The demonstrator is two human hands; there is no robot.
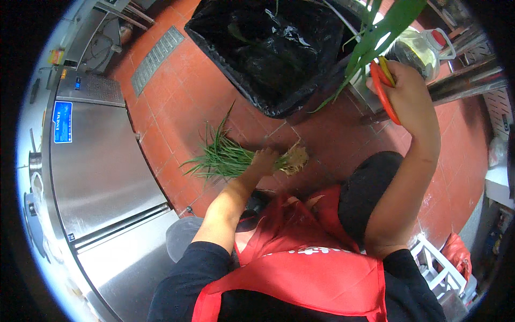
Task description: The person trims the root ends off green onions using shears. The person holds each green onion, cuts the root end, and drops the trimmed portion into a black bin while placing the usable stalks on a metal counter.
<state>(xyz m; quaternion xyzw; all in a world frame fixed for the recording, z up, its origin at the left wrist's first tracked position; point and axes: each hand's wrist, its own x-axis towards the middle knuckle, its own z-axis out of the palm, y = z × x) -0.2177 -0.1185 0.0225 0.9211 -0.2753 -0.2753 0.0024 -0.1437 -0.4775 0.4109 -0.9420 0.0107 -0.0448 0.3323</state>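
Note:
My left hand [266,159] is closed around the stems of a bunch of thin green leaves [225,157] low over the tiled floor. Its leafy tops point left, and pale tangled roots [295,158] stick out to the right of my fist. Raised at the upper right, my right hand [404,86] grips orange and yellow handles [384,90], which look like those of scissors; no blades can be made out. Long broad green leaves [374,38] hang right beside these handles. Whether my right hand also holds the leaves is unclear.
Ahead stands a bin lined with a black plastic bag [257,52]. A steel refrigerator [100,161] runs along the left, near a floor drain grate [157,60]. On the right are a red-capped plastic jug [426,50], metal table legs [468,82] and a white crate [438,261].

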